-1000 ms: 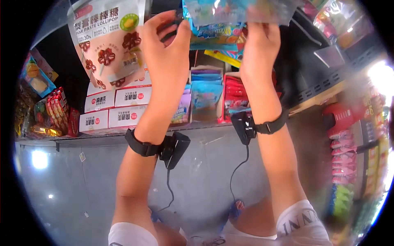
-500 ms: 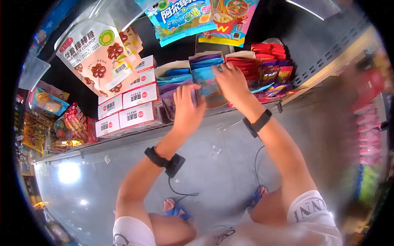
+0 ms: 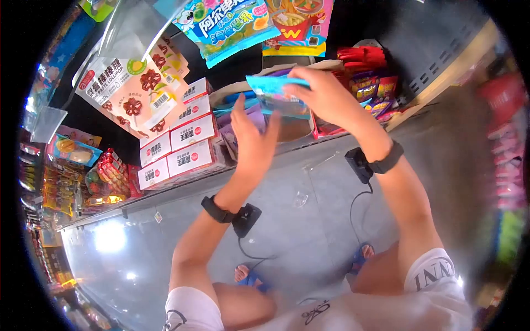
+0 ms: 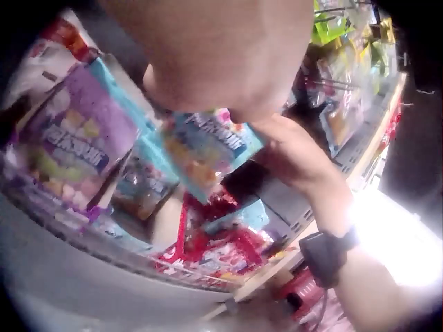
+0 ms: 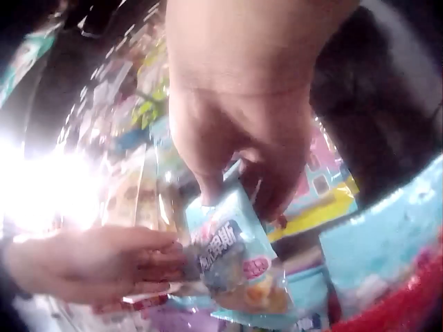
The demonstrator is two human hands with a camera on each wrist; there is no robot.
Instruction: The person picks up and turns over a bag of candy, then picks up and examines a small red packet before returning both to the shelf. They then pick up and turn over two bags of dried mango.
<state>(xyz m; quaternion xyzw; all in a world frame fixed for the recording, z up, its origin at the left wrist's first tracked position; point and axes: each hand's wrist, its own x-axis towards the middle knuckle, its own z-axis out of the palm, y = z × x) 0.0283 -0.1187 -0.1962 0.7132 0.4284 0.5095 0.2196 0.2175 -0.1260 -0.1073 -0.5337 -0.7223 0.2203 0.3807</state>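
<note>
The right hand (image 3: 328, 96) holds a blue packet (image 3: 273, 94) up in the air, in front of the shelf (image 3: 182, 185) and just above a brown box (image 3: 292, 129) full of other packets. Its fingers (image 5: 277, 183) are curled and pinch the top edge of the blue packet, so the packet hangs down from them. The packet has white letters and a picture of orange sweets on it. The left hand (image 3: 251, 140) is just below and beside the blue packet, with its palm turned toward the shelf. Its fingers (image 5: 163, 266) are nearly straight, and their tips touch the side of the blue packet. They are not wrapped round it, and this hand holds nothing else. A purple packet (image 4: 73, 142) stands in the box near the left hand, with more blue ones beside it. Red packets (image 3: 356, 55) lie in a heap on the shelf to the right of the box. White boxes (image 3: 185, 132) with red marks are stacked on the shelf to the left of it. Above them hangs a big lollipop bag (image 3: 124, 96) with red flower shapes on it. Both wrists wear a black strap with a small camera on it. The person crouches on a grey floor (image 3: 309, 220).
</note>
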